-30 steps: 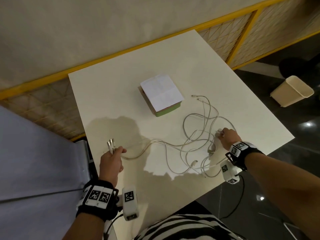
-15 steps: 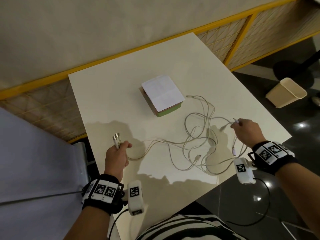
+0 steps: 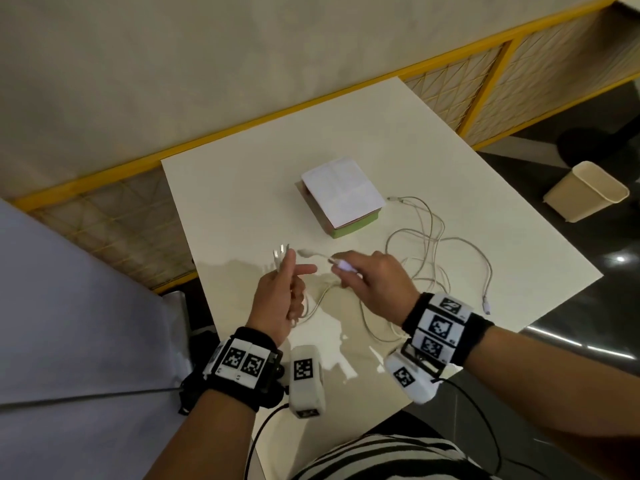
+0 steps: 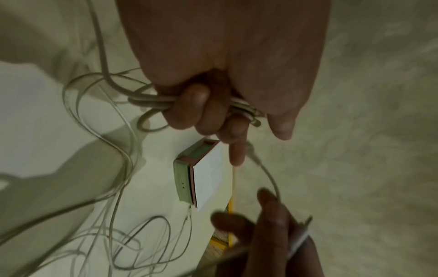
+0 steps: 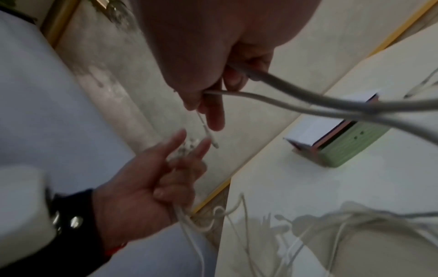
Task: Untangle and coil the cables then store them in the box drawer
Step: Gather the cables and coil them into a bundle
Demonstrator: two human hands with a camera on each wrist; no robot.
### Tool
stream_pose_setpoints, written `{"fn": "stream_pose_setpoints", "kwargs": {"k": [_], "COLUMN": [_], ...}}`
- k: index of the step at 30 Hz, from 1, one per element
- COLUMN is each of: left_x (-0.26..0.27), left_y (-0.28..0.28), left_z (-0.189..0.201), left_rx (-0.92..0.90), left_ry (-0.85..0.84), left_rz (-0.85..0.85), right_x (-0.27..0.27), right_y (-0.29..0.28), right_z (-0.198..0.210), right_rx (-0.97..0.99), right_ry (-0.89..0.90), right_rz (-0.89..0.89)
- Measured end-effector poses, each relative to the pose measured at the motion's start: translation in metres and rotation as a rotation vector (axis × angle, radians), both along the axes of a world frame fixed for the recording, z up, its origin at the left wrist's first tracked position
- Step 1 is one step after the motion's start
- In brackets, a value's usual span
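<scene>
Several white cables [image 3: 433, 244] lie tangled on the white table [image 3: 242, 202], right of a small box [image 3: 341, 197] with a white top and green drawer front [image 4: 182, 181]. My left hand [image 3: 294, 271] grips a bunch of cable ends, their plugs [image 3: 280, 252] sticking up; in the left wrist view its lower fingers curl round the strands [image 4: 151, 101] while index and thumb stretch out. My right hand [image 3: 341, 268] pinches one cable end [image 5: 258, 74] just right of the left hand, both above the table's near-left part.
A beige bin [image 3: 585, 190] stands on the dark floor to the right of the table. A yellow-framed mesh partition [image 3: 485, 98] runs behind the table. One loose plug [image 3: 487, 306] lies near the table's right edge.
My right hand has swept left from the table's right side with a cable end, stopping beside the left hand. The tangle has been pulled looser. My left hand has lifted slightly.
</scene>
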State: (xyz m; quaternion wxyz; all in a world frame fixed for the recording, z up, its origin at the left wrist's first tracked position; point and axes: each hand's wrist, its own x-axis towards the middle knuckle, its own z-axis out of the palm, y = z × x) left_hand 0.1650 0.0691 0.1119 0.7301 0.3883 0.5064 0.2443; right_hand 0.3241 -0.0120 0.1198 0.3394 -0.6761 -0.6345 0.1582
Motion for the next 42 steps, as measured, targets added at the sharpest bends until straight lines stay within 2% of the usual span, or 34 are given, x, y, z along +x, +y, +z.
{"fn": "stream_pose_setpoints", "kwargs": {"k": [4,9,11,14,17,18,21,22,26,32,35,38,42], "left_x": [-0.002,-0.014,-0.019,-0.023,-0.024,-0.024,-0.023,-0.022,-0.019,-0.016,-0.015,-0.018,-0.035], "left_y": [0.001,0.001,0.002,0.007,0.008,0.007,0.003,0.001,-0.003,-0.006,-0.007,-0.004,0.024], "left_z": [0.000,-0.008,-0.012,-0.018,-0.014,-0.012,-0.006,-0.005,-0.001,0.003,0.000,0.003,0.010], "left_rx": [-0.079,-0.035,-0.024,-0.009,0.017,0.031,0.079,0.096,0.162,0.193,0.204,0.251,0.327], "left_ry": [-0.084,-0.184,-0.194,-0.218,-0.244,-0.227,-0.149,-0.128,-0.038,0.071,0.072,0.093,0.035], "left_rz": [0.038,0.028,0.031,0.080,0.097,0.092,0.076,0.074,0.055,0.064,0.081,0.129,0.311], "right_x": [-0.023,-0.027,-0.026,-0.023,-0.022,-0.024,-0.036,-0.040,-0.048,-0.053,-0.056,-0.057,-0.023], "right_y": [0.006,0.006,0.008,0.014,0.023,0.025,0.032,0.034,0.038,0.038,0.039,0.035,0.019], "right_z": [-0.012,-0.022,-0.019,-0.007,0.002,0.006,0.014,0.016,0.015,0.007,0.003,-0.002,-0.021], "right_rx": [0.040,-0.094,-0.147,-0.222,-0.300,-0.355,-0.472,-0.469,-0.368,-0.296,-0.298,-0.346,-0.542], "right_ry": [0.037,0.108,0.212,0.434,0.461,0.487,0.740,0.743,0.481,0.311,0.311,0.243,0.026], "right_rz": [0.154,0.242,0.226,0.020,-0.174,-0.183,-0.084,-0.041,0.024,-0.001,-0.009,0.041,0.033]}}
